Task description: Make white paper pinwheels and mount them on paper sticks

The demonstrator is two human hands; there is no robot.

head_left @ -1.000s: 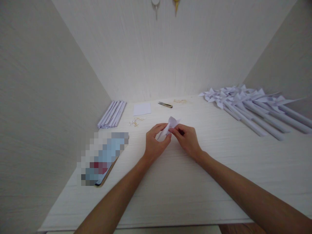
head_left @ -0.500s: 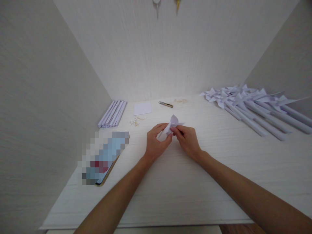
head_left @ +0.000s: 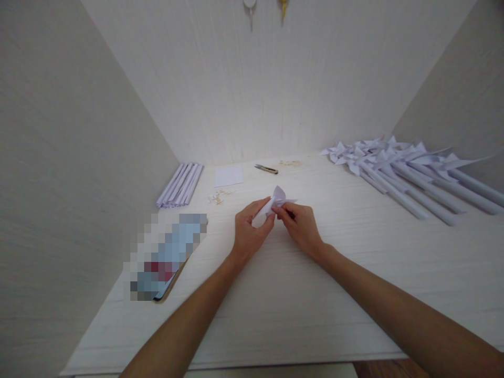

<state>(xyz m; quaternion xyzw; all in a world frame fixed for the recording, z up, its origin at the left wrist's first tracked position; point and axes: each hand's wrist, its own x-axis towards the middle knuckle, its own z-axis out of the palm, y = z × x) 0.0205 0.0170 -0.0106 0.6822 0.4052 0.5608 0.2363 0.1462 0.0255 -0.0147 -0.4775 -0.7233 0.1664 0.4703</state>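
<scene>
Head view: folded paper (head_left: 275,201) between both hands' fingers (head_left: 271,216) (above table).

Soft, even light, brightest at centre on the white table (head_left: 275,294), faint shadows, wide-angle stretching at edges, pixelated patch lower left
</scene>
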